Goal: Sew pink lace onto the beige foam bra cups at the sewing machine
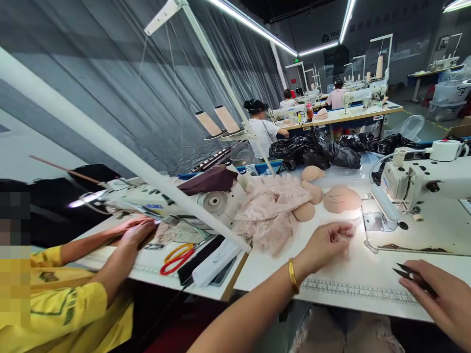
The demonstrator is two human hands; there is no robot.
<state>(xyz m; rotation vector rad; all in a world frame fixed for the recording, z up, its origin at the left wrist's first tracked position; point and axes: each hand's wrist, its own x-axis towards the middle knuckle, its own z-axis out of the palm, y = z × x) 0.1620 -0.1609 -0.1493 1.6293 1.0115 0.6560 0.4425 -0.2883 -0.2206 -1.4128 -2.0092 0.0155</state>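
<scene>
My left hand (331,242), a gold bracelet on its wrist, hovers above the white sewing table (287,274). Its fingers are loosely bent and a little blurred, with nothing visible in them. My right hand (437,294) is closed around dark thread snips (410,274), their points toward the left. Beyond my left hand lies a beige moulded cup (342,198). Further beige cups (312,192) lie beside a heap of pale pink lace fabric (274,208). A white sewing machine (415,181) stands on the right, its needle area ahead of my hands.
A measuring tape strip (360,290) runs along the front edge. To the left, a co-worker's hands (138,233) work at another machine, near red-and-yellow-handled scissors (178,258). A white pole (121,147) slants between the stations. Black plastic bags (316,149) lie behind.
</scene>
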